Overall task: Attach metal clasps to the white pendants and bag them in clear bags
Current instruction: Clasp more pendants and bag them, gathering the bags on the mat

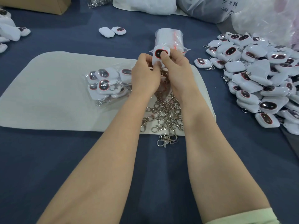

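Observation:
A white pendant [158,54] with a dark oval face ringed in red is held up between both hands. My left hand [146,75] pinches its lower left edge. My right hand [177,68] grips its right side, thumb pressed on the face. Below the hands lies a pile of metal clasps [165,115] on a white mat [53,94]. A stack of clear bags [169,39] lies just behind the pendant. Bagged pendants [106,83] sit on the mat to the left. Whether a clasp hangs from the held pendant is hidden by my hands.
A large heap of loose pendants [258,78] fills the right side. Two pendants [112,31] lie at the back centre, more at the left edge [9,29]. A cardboard box [40,4] and plastic sacks [210,7] line the back. Blue cloth [145,175] covers the table.

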